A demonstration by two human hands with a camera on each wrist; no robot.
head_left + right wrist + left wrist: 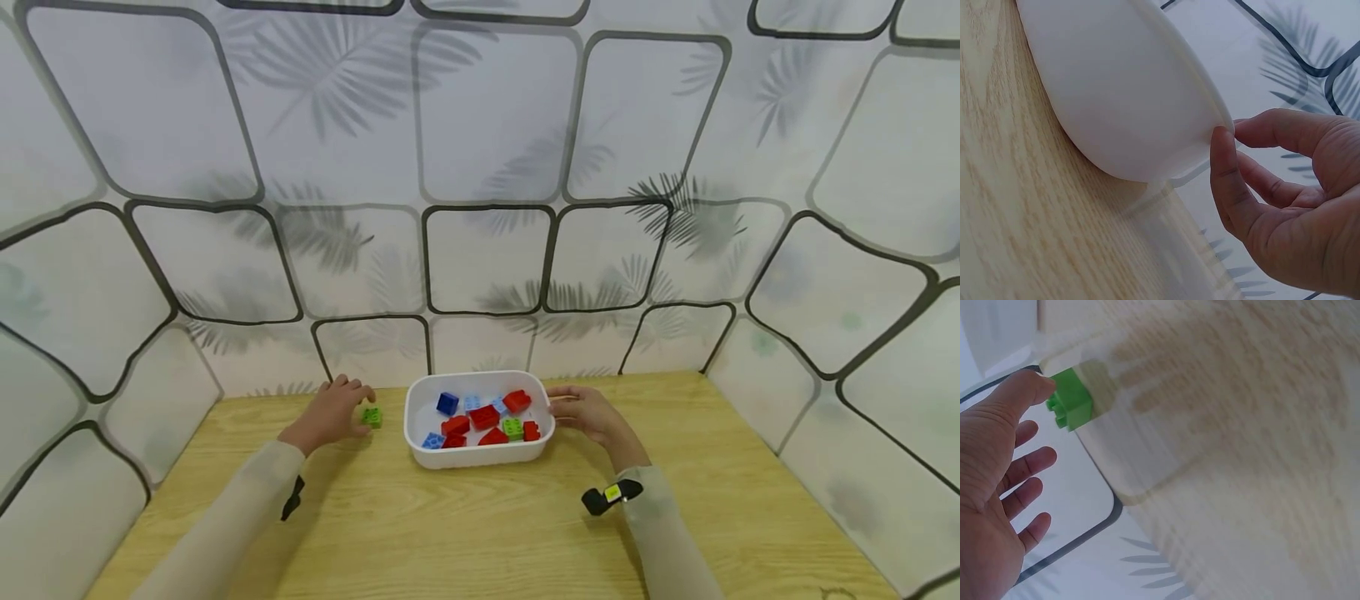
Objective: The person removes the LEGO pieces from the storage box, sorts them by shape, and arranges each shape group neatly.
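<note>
A white plastic box (474, 456) stands on the table, holding several red, blue, light blue and green toy building bricks. At its right end my right hand (592, 417) pinches the rim; in the right wrist view, the fingertips meet at the edge of the box (1116, 94). To the left of the box, a single green building brick (372, 417) rests on the table. Beside it is my left hand (330, 414), fingers loosely bent. The left wrist view has the thumb tip overlapping the corner of the green brick (1072, 400), with the other fingers apart from it.
The wooden table (450, 533) reaches back to a patterned fabric wall (487, 258) with leaf prints and dark outlines, which also encloses both sides. Inside the box lie red bricks (484, 417), a dark blue brick (447, 403) and another green brick (513, 429).
</note>
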